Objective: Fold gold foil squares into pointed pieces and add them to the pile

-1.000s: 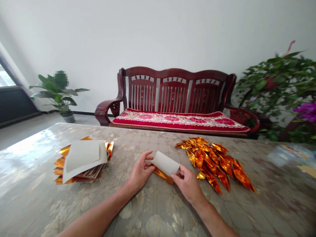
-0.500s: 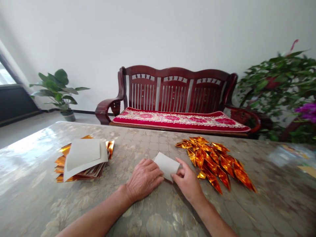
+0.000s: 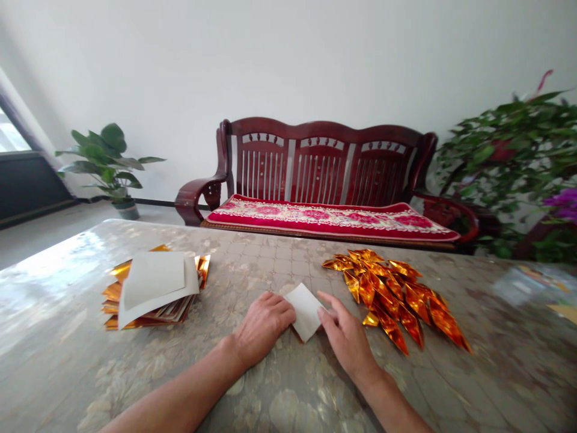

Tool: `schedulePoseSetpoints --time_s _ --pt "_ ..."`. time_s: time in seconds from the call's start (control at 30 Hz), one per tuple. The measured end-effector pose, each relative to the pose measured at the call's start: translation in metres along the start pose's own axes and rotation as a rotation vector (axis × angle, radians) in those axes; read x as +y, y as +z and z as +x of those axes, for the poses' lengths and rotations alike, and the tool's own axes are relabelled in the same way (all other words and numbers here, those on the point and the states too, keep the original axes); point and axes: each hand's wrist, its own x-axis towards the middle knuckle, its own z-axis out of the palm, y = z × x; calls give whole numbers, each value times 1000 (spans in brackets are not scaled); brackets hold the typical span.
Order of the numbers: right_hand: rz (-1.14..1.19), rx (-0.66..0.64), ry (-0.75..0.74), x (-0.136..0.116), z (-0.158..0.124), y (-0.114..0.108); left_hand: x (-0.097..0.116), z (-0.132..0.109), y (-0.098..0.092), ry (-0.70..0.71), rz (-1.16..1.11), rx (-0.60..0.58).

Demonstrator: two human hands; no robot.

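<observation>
A small folded piece of foil paper (image 3: 305,314), pale side up, lies turned like a diamond on the table in front of me. A thin orange edge shows along its lower side. My left hand (image 3: 268,325) has its fingers pressed together over the left corner of the paper, thumb hidden. At the right corner, my right hand (image 3: 345,334) grips the paper with its thumb on top and its index finger stretched out along the far edge. Its other fingers are mostly hidden.
A stack of gold-orange foil sheets (image 3: 155,282) with pale backs sits at left. Several folded shiny foil pieces (image 3: 387,294) are heaped at right, close to my right hand. A clear plastic bag (image 3: 534,282) lies at far right. Beyond the table (image 3: 234,246) stands a wooden bench (image 3: 315,162).
The paper has turned so that one corner points towards me. My right thumb has shifted up along its right side, and my left hand has moved slightly left.
</observation>
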Motion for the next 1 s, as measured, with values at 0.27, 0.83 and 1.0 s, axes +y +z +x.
schedulePoseSetpoints --time_s 0.27,0.83,1.0 --pt "-32 -73 -118 10 7 -7 -21 -4 3 147 -348 -10" --pt "-424 -211 -640 -11 0 -14 -17 -1 -3 101 -213 40" --pt "-504 -231 -610 -13 -3 -15 -19 -1 -7 84 -106 11"
